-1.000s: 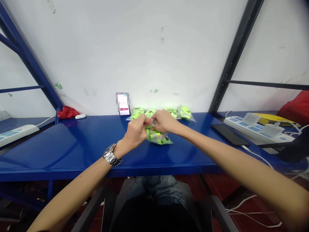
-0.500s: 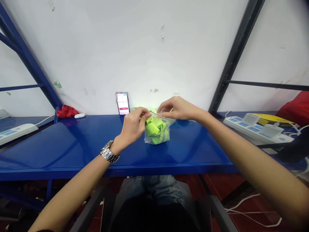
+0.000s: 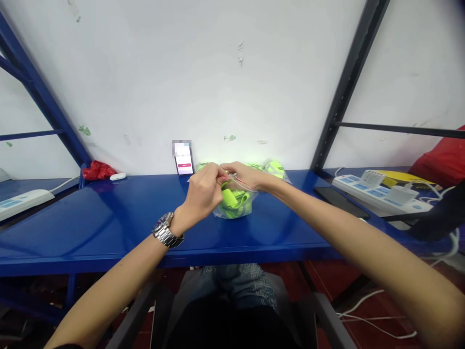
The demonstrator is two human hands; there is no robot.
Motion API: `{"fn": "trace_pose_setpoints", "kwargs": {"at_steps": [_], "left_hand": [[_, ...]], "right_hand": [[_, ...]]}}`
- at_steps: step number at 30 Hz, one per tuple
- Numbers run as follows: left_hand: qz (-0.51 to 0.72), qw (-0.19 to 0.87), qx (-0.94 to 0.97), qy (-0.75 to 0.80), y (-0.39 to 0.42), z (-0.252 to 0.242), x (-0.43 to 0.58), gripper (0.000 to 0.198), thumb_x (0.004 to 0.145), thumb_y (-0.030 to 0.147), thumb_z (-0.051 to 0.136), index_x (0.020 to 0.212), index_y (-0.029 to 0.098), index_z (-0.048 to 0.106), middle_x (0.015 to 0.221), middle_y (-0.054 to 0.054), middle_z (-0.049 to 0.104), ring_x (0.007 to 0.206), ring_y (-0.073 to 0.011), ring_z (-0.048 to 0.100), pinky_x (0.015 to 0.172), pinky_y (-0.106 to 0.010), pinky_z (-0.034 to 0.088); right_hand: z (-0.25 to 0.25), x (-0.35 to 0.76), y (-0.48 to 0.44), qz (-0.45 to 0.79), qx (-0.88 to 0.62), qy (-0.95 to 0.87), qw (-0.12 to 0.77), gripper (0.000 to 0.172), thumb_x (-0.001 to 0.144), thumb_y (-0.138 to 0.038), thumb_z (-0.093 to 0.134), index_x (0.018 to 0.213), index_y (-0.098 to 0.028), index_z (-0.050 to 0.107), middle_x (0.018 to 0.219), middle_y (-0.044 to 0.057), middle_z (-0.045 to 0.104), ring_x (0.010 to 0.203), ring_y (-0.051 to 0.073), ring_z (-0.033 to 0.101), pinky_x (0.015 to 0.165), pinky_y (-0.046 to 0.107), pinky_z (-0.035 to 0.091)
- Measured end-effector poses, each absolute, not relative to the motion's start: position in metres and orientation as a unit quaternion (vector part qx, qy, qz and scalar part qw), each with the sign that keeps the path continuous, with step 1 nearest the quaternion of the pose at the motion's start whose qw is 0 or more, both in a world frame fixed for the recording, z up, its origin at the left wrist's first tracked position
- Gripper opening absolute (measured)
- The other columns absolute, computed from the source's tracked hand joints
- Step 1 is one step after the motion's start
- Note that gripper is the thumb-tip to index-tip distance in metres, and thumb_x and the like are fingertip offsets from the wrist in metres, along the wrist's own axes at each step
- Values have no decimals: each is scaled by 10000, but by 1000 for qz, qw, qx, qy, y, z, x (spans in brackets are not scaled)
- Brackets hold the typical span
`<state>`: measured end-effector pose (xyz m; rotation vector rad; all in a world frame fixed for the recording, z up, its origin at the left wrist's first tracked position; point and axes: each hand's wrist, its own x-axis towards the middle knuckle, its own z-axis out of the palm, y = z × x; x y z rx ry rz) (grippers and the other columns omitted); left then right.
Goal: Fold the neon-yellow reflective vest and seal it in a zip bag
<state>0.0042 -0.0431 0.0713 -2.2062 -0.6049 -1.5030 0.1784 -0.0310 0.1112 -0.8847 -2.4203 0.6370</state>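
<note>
A clear zip bag (image 3: 236,211) with a red strip along its mouth stands on the blue table, a folded neon-yellow strap with grey bands (image 3: 232,198) inside it. My left hand (image 3: 205,190), a metal watch on its wrist, pinches the bag's left top corner. Close against it, my right hand (image 3: 243,173) has its fingers closed at the same corner of the mouth, partly hidden behind the left. The right end of the bag's mouth hangs loose under my right wrist.
More bagged neon-yellow bundles (image 3: 275,168) lie by the wall. A phone showing a timer (image 3: 183,159) leans there. A dark flat phone (image 3: 340,201) and a power strip (image 3: 381,194) are at right. Red cloth (image 3: 99,170) and a white case (image 3: 118,176) lie at left.
My right hand has moved left along the bag's mouth to meet my left hand. The bagged bundles behind and the dark phone at right now show. The view has shifted slightly.
</note>
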Motion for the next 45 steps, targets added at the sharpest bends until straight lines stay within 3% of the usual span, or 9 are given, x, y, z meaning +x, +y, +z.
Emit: {"fn": "trace_pose_setpoints", "kwargs": {"at_steps": [4, 10, 18, 22, 28, 33, 36, 40, 45], "left_hand": [[-518, 179, -808, -218, -42, 74, 5, 93, 894, 103, 518, 855, 187, 520, 752, -10, 610, 648, -124, 560, 567, -260, 430], [-481, 142, -829, -248, -38, 72, -8, 48, 922, 134, 520, 925, 181, 515, 802, -15, 605, 689, -127, 559, 584, -253, 443], [-494, 146, -821, -247, -32, 67, -19, 20, 941, 172, 512, 926, 178, 523, 817, -20, 616, 686, -122, 568, 588, -244, 449], [-513, 159, -806, -251, -31, 65, -23, 31, 927, 160, 520, 906, 182, 520, 780, -12, 618, 644, -117, 565, 566, -244, 445], [-499, 167, -821, -221, -29, 66, -22, 92, 896, 114, 524, 871, 196, 491, 765, -12, 623, 636, -114, 578, 551, -240, 450], [-489, 176, -829, -208, -31, 69, -21, 107, 897, 88, 496, 876, 191, 477, 759, -12, 609, 651, -114, 582, 558, -231, 450], [-479, 171, -837, -203, -34, 71, -22, 108, 899, 89, 497, 873, 191, 473, 740, -1, 591, 637, -109, 567, 553, -227, 441], [-457, 166, -853, -189, -37, 71, -23, 132, 901, 71, 465, 854, 194, 458, 717, 14, 547, 606, -96, 528, 543, -222, 424], [-448, 164, -860, -184, -36, 69, -23, 134, 902, 66, 442, 868, 195, 461, 729, 4, 546, 618, -105, 527, 545, -234, 423]], "right_hand": [[117, 188, -31, 231, -311, -894, 225, 139, 817, -273, 635, 873, -166, 567, 839, 15, 597, 725, 117, 476, 649, 251, 383], [145, 211, -48, 239, -310, -893, 221, 301, 895, -396, 564, 1035, -147, 659, 940, 75, 677, 826, 158, 585, 704, 280, 437], [143, 220, -76, 9, -366, -901, 232, 403, 867, -423, 618, 1177, -170, 562, 1065, 103, 653, 950, 214, 586, 775, 318, 418], [138, 237, -74, 76, -344, -920, 170, 341, 908, -473, 548, 1092, -191, 602, 1055, 78, 654, 886, 185, 573, 737, 297, 405], [142, 243, -75, 148, -319, -927, 130, 327, 931, -462, 499, 843, -171, 620, 797, 20, 615, 708, 129, 503, 651, 263, 364], [146, 238, -80, 114, -327, -935, 80, 358, 949, -477, 471, 1073, -191, 648, 839, 26, 648, 665, 129, 521, 620, 264, 353], [146, 239, -79, 94, -321, -941, 55, 357, 945, -487, 485, 1016, -190, 669, 782, 22, 644, 631, 126, 519, 602, 264, 347], [147, 240, -83, 32, -326, -942, 67, 385, 944, -496, 484, 824, -179, 668, 661, 11, 609, 552, 113, 458, 583, 275, 319], [148, 239, -90, 2, -301, -941, 151, 364, 891, -503, 565, 815, -179, 712, 718, 39, 672, 593, 121, 515, 612, 282, 348]]}}
